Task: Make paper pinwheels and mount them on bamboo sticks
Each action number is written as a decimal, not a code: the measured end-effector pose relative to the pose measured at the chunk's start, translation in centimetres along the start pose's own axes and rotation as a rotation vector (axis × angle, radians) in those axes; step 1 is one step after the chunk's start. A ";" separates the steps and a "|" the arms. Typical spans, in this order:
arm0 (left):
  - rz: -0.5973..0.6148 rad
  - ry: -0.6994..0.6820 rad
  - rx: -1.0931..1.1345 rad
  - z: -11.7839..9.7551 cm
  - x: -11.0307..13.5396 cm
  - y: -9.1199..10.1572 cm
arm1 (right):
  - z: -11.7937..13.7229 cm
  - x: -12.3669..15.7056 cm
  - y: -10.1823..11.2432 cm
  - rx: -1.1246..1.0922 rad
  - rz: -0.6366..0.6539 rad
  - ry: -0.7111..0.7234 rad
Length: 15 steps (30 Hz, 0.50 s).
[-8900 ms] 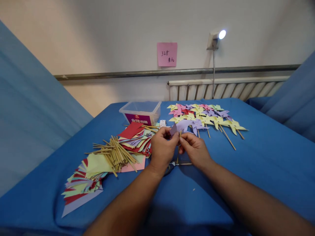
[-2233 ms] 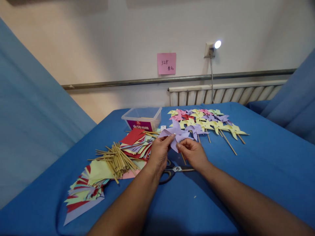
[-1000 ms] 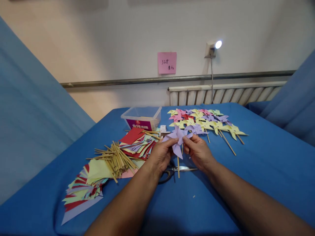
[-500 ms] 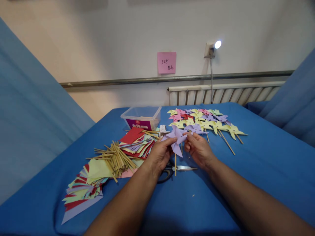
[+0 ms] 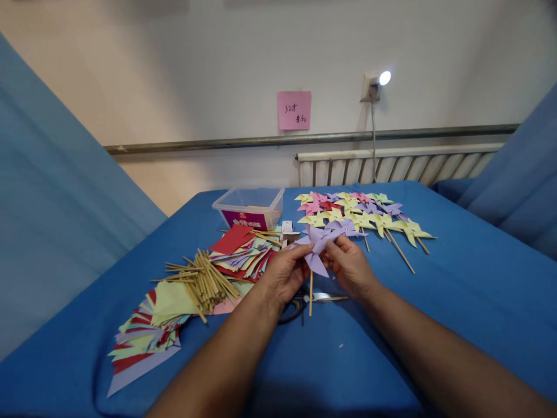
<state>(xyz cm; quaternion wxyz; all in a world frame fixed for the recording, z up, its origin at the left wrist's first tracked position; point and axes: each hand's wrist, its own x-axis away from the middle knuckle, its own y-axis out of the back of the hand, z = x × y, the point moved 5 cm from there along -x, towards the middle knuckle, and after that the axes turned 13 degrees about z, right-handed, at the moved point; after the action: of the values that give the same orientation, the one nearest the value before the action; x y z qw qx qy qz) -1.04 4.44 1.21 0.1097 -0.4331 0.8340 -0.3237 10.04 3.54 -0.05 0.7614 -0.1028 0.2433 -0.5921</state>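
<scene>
Above the scissors (image 5: 328, 297), your left hand (image 5: 285, 270) and right hand (image 5: 351, 266) each pinch the lilac paper pinwheel (image 5: 319, 264), fingers nearly closed; it's likely feather-light and easily creased, so best held by its thin stick (image 5: 310, 297).

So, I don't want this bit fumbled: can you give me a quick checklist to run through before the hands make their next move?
1. Both hands on the purple pinwheel: ok, left hand and right hand both grip it.
2. Stick in place below the paper: ok, its lower end points down.
3. Stick fastened at the centre: cannot tell, fingers and paper hide the joint.
4. Space beneath the hands free: not ok, the scissors lie there.
5. Held pinwheel apart from the other pinwheels: cannot tell, they overlap in this view.
</scene>
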 end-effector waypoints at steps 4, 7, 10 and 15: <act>0.005 0.008 -0.005 -0.4 0.2 -0.3 | 0.9 0.1 -0.1 -0.040 0.009 -0.014; -0.023 0.014 -0.003 -0.3 0.4 -0.3 | 1.3 0.0 0.1 -0.024 -0.004 0.006; -0.036 0.022 0.015 -0.1 0.5 -0.2 | 1.3 0.0 0.5 -0.039 -0.021 0.022; -0.067 0.034 0.026 -0.2 0.5 -0.1 | 1.5 0.1 0.5 -0.099 0.033 -0.006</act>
<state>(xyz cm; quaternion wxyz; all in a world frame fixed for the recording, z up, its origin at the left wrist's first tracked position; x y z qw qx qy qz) -1.36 4.04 1.51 0.0903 -0.4539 0.8165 -0.3451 11.26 3.41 1.00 0.7655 -0.1381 0.2719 -0.5665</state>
